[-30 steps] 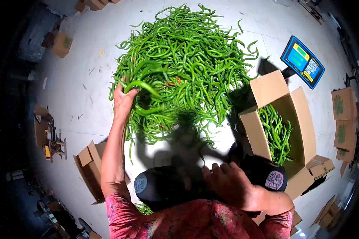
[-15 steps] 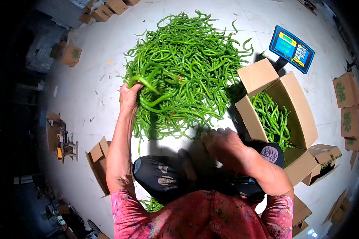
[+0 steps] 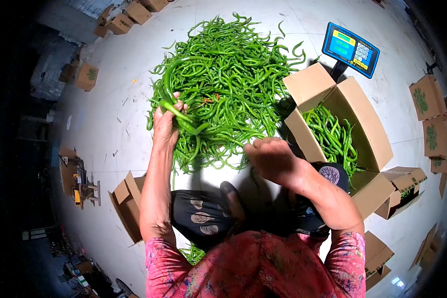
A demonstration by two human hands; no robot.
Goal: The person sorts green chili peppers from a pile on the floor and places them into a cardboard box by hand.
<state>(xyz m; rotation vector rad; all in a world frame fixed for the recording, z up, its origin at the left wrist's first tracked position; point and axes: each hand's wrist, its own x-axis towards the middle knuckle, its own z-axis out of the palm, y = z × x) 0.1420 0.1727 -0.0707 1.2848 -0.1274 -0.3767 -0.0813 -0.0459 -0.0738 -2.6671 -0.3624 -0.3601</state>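
A broad pile of long, curly green chili peppers (image 3: 233, 84) is spread on the floor, with a few red ones in it. At the pile's left side, my left hand (image 3: 167, 124) is closed around several green chili peppers (image 3: 173, 110), which stick out past the fingers. My right hand (image 3: 273, 156) hovers at the pile's near edge with its fingers curled in. Whatever it may hold is hidden under the knuckles. To the right of that hand stands an open cardboard box (image 3: 367, 119), partly filled with green chili peppers (image 3: 333, 136).
Behind the box rises a scale display (image 3: 351, 49) on a post. Another open box (image 3: 126, 203) lies beside my left arm, and a further one (image 3: 400, 191) is at the right. More cartons (image 3: 427, 99) line the right side. Some peppers (image 3: 192, 253) lie close to my body.
My left hand has turned, and the peppers in it now point differently. My right hand has moved forward, closer to the pile. The whole view has shifted slightly.
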